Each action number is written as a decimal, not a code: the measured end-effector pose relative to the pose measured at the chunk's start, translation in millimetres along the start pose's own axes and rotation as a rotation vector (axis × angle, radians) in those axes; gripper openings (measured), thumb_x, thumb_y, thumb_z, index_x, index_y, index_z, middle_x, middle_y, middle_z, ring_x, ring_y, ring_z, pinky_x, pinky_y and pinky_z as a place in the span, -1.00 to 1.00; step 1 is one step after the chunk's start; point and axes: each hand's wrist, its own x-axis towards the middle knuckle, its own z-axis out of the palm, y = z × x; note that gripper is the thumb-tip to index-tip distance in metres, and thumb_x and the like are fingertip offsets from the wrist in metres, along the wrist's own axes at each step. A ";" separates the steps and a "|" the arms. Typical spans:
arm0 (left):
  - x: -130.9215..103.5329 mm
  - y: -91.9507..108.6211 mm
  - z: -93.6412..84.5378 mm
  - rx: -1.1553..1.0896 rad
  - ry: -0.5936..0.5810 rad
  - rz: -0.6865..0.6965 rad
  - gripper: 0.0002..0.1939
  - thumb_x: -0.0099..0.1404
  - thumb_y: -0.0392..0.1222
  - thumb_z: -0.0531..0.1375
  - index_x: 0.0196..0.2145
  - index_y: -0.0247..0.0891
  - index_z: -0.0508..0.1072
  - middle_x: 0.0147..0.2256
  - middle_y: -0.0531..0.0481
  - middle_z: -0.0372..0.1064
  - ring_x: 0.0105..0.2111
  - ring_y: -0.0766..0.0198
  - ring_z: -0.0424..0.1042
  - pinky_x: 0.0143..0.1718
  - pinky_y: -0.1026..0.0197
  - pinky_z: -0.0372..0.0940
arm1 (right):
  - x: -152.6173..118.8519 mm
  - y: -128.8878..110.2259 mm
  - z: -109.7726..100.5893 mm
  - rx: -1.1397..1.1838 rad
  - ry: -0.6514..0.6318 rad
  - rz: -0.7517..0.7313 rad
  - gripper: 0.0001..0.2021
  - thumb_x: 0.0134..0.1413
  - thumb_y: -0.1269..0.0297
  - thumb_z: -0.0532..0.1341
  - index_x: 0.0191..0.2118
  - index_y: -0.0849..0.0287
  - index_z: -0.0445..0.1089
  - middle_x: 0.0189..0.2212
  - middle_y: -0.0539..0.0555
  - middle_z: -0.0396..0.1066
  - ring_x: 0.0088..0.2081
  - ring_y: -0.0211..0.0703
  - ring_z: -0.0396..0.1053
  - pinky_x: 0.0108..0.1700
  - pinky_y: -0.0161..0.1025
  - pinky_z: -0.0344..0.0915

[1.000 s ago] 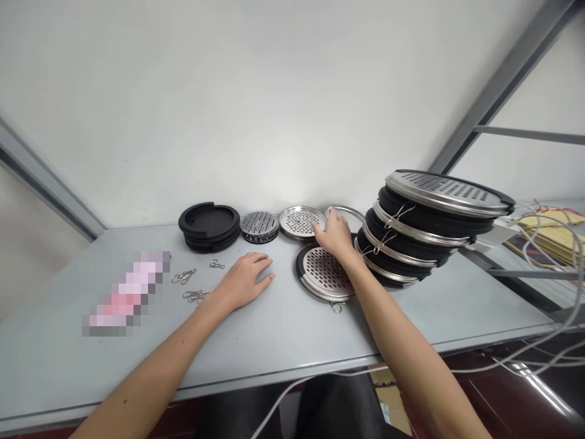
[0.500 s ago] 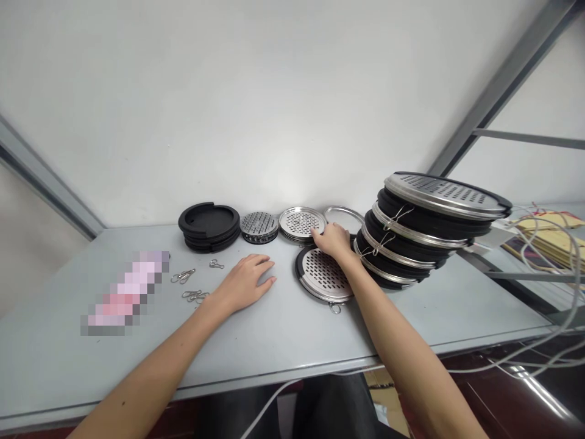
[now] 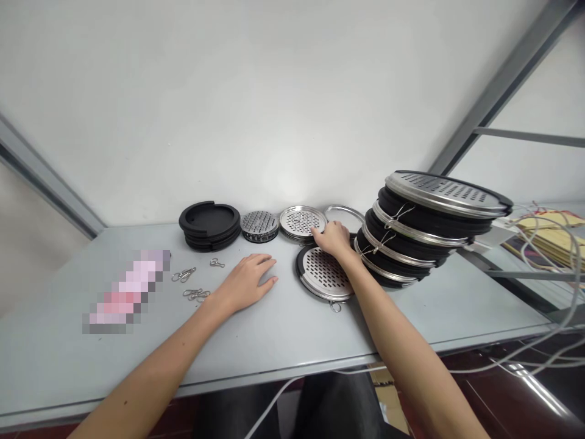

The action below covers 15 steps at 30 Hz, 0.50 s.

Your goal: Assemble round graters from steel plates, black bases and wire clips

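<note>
My left hand (image 3: 249,281) lies on the table with its fingers spread, holding nothing. Small metal wire clips (image 3: 196,295) are to its left, near the wrist. My right hand (image 3: 336,239) reaches to the far edge of a round slotted metal plate with a black rim (image 3: 326,273), its fingers curled over that edge and partly hidden. A wire ring clip (image 3: 336,306) sticks out from the plate's near side. Just beyond the hand are a stack of slotted metal discs (image 3: 301,222) and a thin metal ring (image 3: 343,214).
A tall, leaning stack of black-rimmed slotted plates (image 3: 411,244) stands at the right. Along the wall are stacked black round bases (image 3: 209,225) and small grater discs (image 3: 259,225). A blurred pink item (image 3: 128,292) lies left. White cables (image 3: 567,311) hang at the right edge.
</note>
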 end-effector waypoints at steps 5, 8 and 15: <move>-0.4 0.4 -0.5 -0.006 0.002 0.000 -0.58 0.36 -0.11 0.13 0.12 -0.35 0.37 0.10 -0.24 0.34 0.10 0.01 0.32 0.15 -0.06 0.25 | 0.6 0.9 0.1 -0.001 0.035 -0.009 -0.41 0.22 -0.01 0.05 0.04 0.52 0.35 0.04 0.49 0.33 0.11 0.28 0.29 0.14 -0.02 0.13; -1.0 1.0 -0.9 -0.015 0.005 0.004 -0.58 0.36 -0.11 0.13 0.12 -0.33 0.37 0.10 -0.23 0.34 0.10 0.01 0.32 0.15 -0.06 0.25 | 0.6 1.7 -0.1 -0.005 0.049 -0.026 -0.44 0.23 0.02 0.05 0.04 0.52 0.34 0.04 0.49 0.33 0.10 0.28 0.29 0.13 -0.01 0.13; -1.5 2.9 -2.5 -0.023 0.000 0.006 -0.58 0.36 -0.10 0.12 0.13 -0.30 0.35 0.10 -0.22 0.34 0.10 0.01 0.33 0.14 -0.06 0.25 | -0.4 1.7 0.0 0.024 0.002 -0.027 -0.48 0.21 0.03 0.08 0.04 0.44 0.30 0.01 0.45 0.39 0.11 0.23 0.29 0.11 0.02 0.14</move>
